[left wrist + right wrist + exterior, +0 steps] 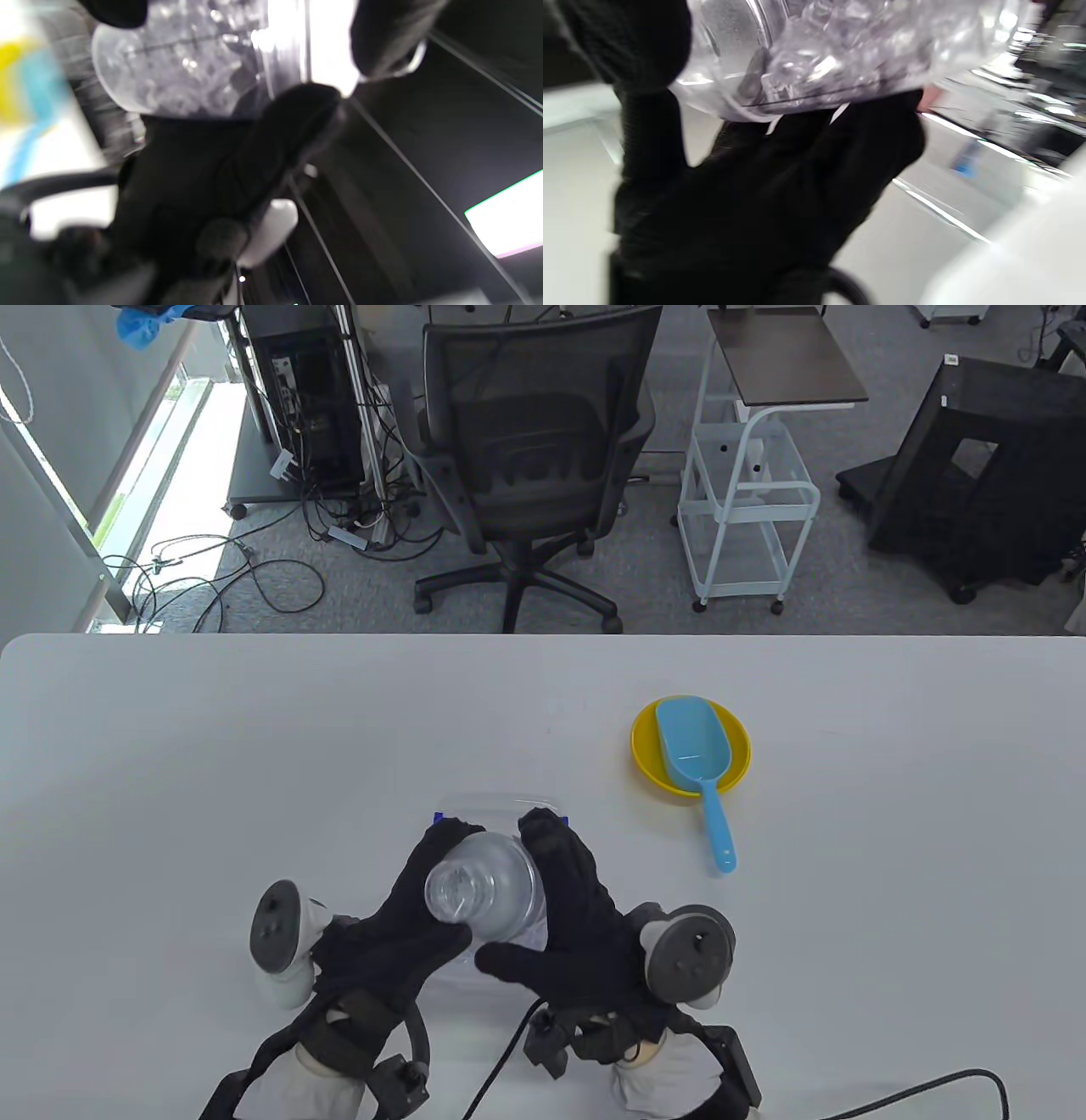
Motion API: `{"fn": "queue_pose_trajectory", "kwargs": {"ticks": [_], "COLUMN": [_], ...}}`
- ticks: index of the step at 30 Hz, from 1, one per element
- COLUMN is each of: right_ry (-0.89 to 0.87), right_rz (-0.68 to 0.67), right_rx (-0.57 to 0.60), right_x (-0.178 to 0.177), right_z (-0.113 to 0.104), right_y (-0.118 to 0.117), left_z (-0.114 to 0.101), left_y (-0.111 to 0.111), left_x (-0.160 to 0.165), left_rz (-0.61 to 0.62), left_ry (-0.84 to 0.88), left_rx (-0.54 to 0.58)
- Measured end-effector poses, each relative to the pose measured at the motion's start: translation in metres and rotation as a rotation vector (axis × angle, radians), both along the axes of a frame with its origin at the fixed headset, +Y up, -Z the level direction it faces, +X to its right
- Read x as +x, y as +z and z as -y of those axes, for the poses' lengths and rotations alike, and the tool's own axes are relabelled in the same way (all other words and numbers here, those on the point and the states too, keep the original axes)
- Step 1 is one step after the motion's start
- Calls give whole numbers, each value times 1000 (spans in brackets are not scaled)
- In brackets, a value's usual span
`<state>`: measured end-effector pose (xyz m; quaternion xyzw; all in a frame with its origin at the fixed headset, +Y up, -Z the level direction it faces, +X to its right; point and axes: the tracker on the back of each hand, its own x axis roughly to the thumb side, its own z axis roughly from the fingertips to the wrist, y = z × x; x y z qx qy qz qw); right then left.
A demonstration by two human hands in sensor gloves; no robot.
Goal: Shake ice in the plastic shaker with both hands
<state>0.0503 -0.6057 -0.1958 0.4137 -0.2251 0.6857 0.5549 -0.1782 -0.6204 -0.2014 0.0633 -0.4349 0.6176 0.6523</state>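
Note:
A clear plastic shaker [488, 891] with ice inside is held above the table's near middle, lying tilted with its capped end toward the camera. My left hand [407, 908] wraps its left side and my right hand [568, 908] wraps its right side, thumb under it. In the left wrist view the shaker [186, 63] shows ice cubes between dark gloved fingers [382, 38], blurred by motion. In the right wrist view the shaker [840, 55] with ice lies across the top, above the gloved palm.
A clear plastic box [501, 806] with blue clips sits on the table under and behind the hands. To the right a blue scoop [696, 763] rests in a yellow bowl [649, 763], handle pointing toward me. An office chair [526, 466] stands beyond the far edge.

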Motion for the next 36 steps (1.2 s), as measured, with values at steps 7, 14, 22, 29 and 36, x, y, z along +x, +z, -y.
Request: {"fn": "queue_pose_trajectory", "kwargs": {"ticks": [7,14,22,29,36], "right_ry": [258,74,54,290,40], "right_rz": [151,233,-234,274,17], "right_rx": [-299,346,-473,-25,57], "right_x": [4,0,10,15,10], "right_z": [44,-12,33,26,2], "right_y": [-46,22,-41,-39,-12], "left_z": [47,-25,27,28,0], "left_y": [-25,19,-14,-18,-1], "left_x": [-4,0,1,0,0], "left_rz": [-86,-93,-164,-234,-137], "left_ry": [-85,-144,-129,-178,-149], "left_rx": [-457,277,-212,-143,68]}}
